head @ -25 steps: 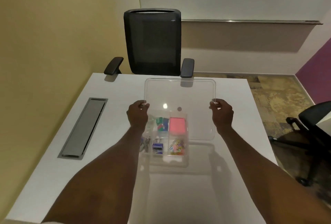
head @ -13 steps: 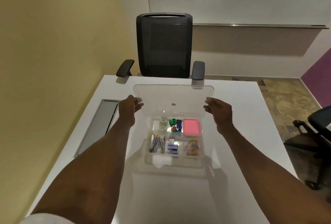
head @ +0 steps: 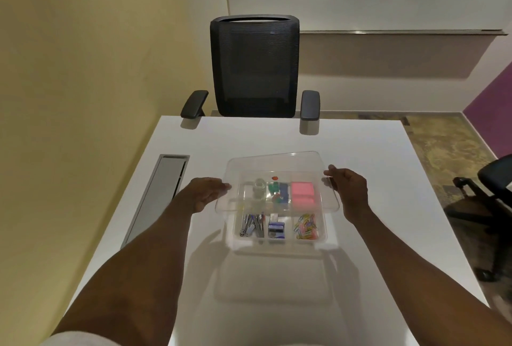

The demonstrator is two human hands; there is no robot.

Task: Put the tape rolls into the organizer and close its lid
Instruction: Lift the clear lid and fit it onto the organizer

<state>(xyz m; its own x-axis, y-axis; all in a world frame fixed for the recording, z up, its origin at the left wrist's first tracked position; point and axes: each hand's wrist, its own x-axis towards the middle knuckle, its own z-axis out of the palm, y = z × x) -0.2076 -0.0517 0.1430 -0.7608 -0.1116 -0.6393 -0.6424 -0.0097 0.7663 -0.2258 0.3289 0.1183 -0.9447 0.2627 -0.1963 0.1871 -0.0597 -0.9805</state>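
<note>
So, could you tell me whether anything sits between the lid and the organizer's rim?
Nothing visible does. The clear lid, held by the left hand and right hand, hovers tilted over the organizer; the contents appear to lie below its rim.

The room is dimly lit from overhead, and soft double shadows are cast on the white table [head: 277, 304] near its front edge. Faint glare is caught on the clear lid [head: 277, 163]. Straight lines are bowed by wide-angle distortion, and fine detail is softened.
</note>
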